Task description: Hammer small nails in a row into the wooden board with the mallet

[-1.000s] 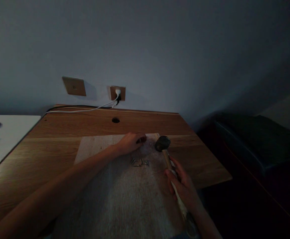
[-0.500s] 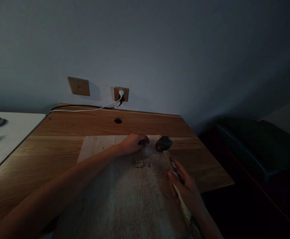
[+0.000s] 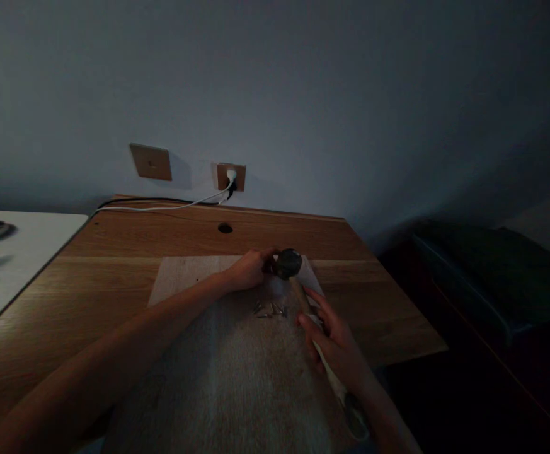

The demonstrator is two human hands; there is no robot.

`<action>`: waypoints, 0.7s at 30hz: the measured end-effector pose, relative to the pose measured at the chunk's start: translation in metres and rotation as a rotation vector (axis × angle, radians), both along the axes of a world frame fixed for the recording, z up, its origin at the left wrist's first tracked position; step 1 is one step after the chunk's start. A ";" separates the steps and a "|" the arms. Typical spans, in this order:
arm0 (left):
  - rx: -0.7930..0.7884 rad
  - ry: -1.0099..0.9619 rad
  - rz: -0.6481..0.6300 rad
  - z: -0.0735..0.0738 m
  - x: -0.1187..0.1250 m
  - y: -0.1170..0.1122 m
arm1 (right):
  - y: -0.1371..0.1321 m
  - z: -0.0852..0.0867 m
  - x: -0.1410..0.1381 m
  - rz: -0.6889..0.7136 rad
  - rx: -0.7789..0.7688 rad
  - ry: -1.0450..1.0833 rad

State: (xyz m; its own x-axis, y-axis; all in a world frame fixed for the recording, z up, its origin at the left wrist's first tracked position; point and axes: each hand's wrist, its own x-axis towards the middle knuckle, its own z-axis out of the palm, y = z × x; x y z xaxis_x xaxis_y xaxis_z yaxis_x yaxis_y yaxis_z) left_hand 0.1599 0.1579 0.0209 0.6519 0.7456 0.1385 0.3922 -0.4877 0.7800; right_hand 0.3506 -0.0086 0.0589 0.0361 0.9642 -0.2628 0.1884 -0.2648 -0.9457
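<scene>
My right hand (image 3: 332, 343) grips the wooden handle of a hammer (image 3: 298, 287), whose dark head sits right beside the fingertips of my left hand (image 3: 251, 269). My left hand rests on a pale wooden board (image 3: 237, 372) near its far edge, fingers pinched together on something too small to make out. A small cluster of nails (image 3: 269, 309) lies on the board just nearer to me, between the two hands.
The board lies on a brown wooden desk (image 3: 104, 277) with a cable hole (image 3: 225, 227). A white cable (image 3: 161, 207) runs to a wall socket (image 3: 231, 176). A white table (image 3: 5, 252) stands left; a dark object (image 3: 482, 271) sits at the right.
The hammer head has swung left, from beside the board's right edge to right next to my left fingertips. My right hand moved left with it. The left hand stayed put.
</scene>
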 end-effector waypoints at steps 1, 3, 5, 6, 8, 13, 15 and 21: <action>-0.005 0.007 -0.005 0.002 -0.002 0.002 | 0.000 0.000 0.001 0.012 -0.008 -0.001; -0.002 0.044 -0.005 0.010 -0.007 0.006 | -0.001 0.002 0.003 0.004 -0.009 0.004; 0.014 0.113 -0.030 0.023 -0.015 0.008 | -0.006 0.004 0.005 -0.016 -0.008 0.006; 0.021 0.161 -0.069 0.031 -0.019 0.008 | -0.010 0.005 0.007 -0.023 -0.007 0.003; 0.016 0.281 -0.209 0.047 -0.025 0.004 | -0.019 0.004 0.010 -0.029 -0.007 -0.011; 0.055 0.540 -0.397 0.066 -0.025 -0.016 | -0.044 -0.010 0.021 -0.044 -0.044 -0.068; 0.054 0.586 -0.398 0.066 -0.021 -0.022 | -0.051 -0.016 0.024 -0.039 -0.057 -0.105; 0.022 0.584 -0.438 0.066 -0.015 -0.026 | -0.054 -0.020 0.025 0.012 -0.096 -0.138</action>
